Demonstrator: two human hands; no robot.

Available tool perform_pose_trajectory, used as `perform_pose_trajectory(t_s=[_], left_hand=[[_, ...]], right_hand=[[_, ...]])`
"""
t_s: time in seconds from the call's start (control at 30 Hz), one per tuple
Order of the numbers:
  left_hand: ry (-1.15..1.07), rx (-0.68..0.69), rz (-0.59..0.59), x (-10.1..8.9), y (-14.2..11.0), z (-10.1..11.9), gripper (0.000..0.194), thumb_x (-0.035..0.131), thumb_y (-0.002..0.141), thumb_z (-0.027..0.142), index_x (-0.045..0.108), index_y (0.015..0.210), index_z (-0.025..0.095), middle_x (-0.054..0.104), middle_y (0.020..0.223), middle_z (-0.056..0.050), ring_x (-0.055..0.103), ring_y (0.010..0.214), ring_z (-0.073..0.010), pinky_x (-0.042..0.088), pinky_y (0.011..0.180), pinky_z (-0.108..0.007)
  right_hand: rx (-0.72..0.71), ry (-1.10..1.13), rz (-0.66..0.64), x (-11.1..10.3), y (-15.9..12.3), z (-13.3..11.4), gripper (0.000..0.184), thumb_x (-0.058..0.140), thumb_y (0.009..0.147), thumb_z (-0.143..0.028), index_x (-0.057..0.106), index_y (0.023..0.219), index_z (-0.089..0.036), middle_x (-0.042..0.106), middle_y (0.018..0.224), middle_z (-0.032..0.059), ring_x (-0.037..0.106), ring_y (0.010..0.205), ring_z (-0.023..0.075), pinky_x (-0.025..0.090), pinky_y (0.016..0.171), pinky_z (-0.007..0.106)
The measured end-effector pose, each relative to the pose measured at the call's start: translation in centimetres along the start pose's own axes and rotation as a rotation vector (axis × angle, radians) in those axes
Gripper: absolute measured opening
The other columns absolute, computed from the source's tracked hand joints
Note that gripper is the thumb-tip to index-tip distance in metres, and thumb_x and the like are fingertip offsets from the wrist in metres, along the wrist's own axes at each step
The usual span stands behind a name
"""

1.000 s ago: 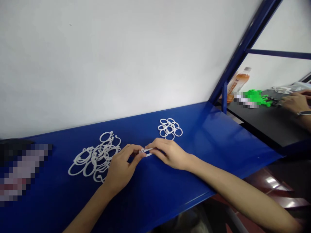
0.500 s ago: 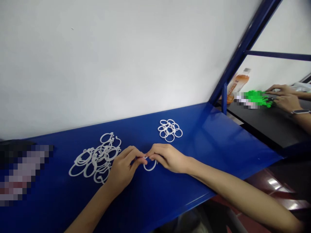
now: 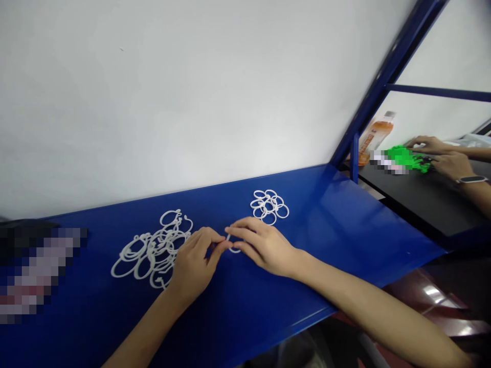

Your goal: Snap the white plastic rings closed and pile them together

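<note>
My left hand pinches a white plastic ring between thumb and fingertips over the blue tabletop. My right hand meets it from the other side, thumb and index finger at the ring, the other fingers curled. Most of this ring is hidden by the fingers. Left of my left hand lies a loose, overlapping heap of similar white rings, some with an open end and a small knob. Beyond my right hand, several white rings lie joined in a flower-like cluster.
The blue table runs along a white wall. A blue metal post rises at right. Behind it, a co-worker's hands handle green pieces on a black table, near an orange drink bottle. A blurred package lies far left.
The held ring has been raised and turned, so less of it shows. My right fingers have shifted up and spread slightly around it. The heap and cluster stay put.
</note>
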State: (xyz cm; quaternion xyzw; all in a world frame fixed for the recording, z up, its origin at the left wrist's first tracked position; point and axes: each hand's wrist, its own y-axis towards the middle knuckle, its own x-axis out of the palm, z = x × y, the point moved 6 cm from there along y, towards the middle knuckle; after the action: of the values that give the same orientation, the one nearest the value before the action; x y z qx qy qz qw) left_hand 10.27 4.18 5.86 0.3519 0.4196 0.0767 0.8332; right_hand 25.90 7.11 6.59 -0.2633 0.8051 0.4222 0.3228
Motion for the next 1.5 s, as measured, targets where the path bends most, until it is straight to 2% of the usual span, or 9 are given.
perform_pose_trajectory(t_s=[0.1,0.23,0.37,0.63,0.83,0.93,1.07,1.23,1.5], left_hand=[[0.052,-0.021,0.077,-0.5,0.0,-0.1,0.019,0.059,0.095,0.029,0.055,0.077,0.021,0.061,0.068,0.004,0.057,0.062,-0.0104,0.046,0.063,-0.025],[0.042,0.005,0.115,-0.7,-0.2,0.2,0.018,0.060,0.094,0.025,0.054,0.077,0.021,0.060,0.069,0.004,0.058,0.064,-0.0101,0.046,0.064,-0.024],[0.040,0.000,0.118,-0.6,-0.1,0.2,0.020,0.059,0.094,0.025,0.053,0.075,0.021,0.059,0.068,0.004,0.057,0.063,-0.0101,0.045,0.064,-0.025],[0.125,-0.011,-0.039,0.5,0.2,-1.1,0.023,0.051,0.098,0.035,0.058,0.080,0.022,0.064,0.075,0.000,0.059,0.075,-0.0162,0.047,0.075,-0.032],[0.656,-0.155,-0.091,-0.5,0.2,-5.0,0.046,0.044,0.096,0.054,0.068,0.104,0.015,0.066,0.107,-0.018,0.056,0.102,-0.0357,0.045,0.084,-0.050],[0.814,-0.183,-0.152,-0.6,-0.3,-6.4,0.053,0.042,0.095,0.056,0.071,0.094,0.012,0.065,0.103,-0.022,0.055,0.101,-0.0390,0.045,0.081,-0.052],[0.822,-0.142,-0.179,-0.5,-0.5,-6.4,0.039,0.045,0.094,0.044,0.070,0.093,0.014,0.066,0.105,-0.020,0.054,0.100,-0.0373,0.044,0.080,-0.050],[0.787,-0.035,-0.163,-0.2,-0.3,-5.3,0.024,0.048,0.094,0.030,0.068,0.087,0.019,0.067,0.101,-0.014,0.053,0.095,-0.0326,0.045,0.077,-0.046],[0.497,0.025,-0.089,0.1,0.1,-1.7,0.011,0.059,0.092,0.024,0.068,0.087,0.020,0.066,0.104,-0.009,0.054,0.103,-0.0286,0.046,0.088,-0.045]], right_hand=[[-0.037,-0.146,0.084,-0.6,0.0,-0.8,0.033,0.055,0.099,-0.041,0.062,0.121,-0.018,0.061,0.126,0.0147,0.060,0.110,0.0248,0.054,0.092,0.043],[-0.108,-0.166,0.032,0.0,0.0,-1.1,0.023,0.049,0.103,-0.032,0.066,0.106,-0.018,0.069,0.105,0.0090,0.062,0.091,0.0193,0.054,0.082,0.035],[-0.108,-0.098,0.021,-0.1,0.0,-0.5,0.023,0.045,0.104,-0.030,0.063,0.109,-0.016,0.069,0.102,0.0095,0.062,0.092,0.0182,0.054,0.082,0.032],[-0.122,-0.136,-0.074,-0.3,0.3,0.3,0.023,0.043,0.105,-0.029,0.062,0.109,-0.016,0.066,0.099,0.0094,0.060,0.091,0.0184,0.054,0.083,0.033],[0.185,-0.356,0.104,-4.1,0.1,6.5,0.018,0.047,0.103,-0.023,0.063,0.108,-0.017,0.067,0.104,0.0110,0.061,0.095,0.0210,0.053,0.084,0.035],[0.282,-0.405,0.123,-5.5,-0.4,9.8,0.013,0.052,0.100,-0.017,0.064,0.102,-0.016,0.067,0.104,0.0106,0.063,0.095,0.0214,0.053,0.085,0.036],[0.274,-0.393,0.074,-5.4,-0.7,11.8,0.015,0.051,0.100,-0.014,0.066,0.101,-0.015,0.067,0.107,0.0105,0.064,0.096,0.0206,0.053,0.087,0.035],[0.240,-0.395,0.024,-5.2,-0.8,11.3,0.016,0.054,0.099,-0.017,0.069,0.103,-0.015,0.067,0.109,0.0104,0.062,0.096,0.0208,0.053,0.089,0.037],[0.207,-0.346,0.179,-5.9,-0.3,7.5,0.018,0.053,0.101,-0.027,0.068,0.106,-0.019,0.067,0.106,0.0102,0.059,0.097,0.0232,0.052,0.088,0.040]])
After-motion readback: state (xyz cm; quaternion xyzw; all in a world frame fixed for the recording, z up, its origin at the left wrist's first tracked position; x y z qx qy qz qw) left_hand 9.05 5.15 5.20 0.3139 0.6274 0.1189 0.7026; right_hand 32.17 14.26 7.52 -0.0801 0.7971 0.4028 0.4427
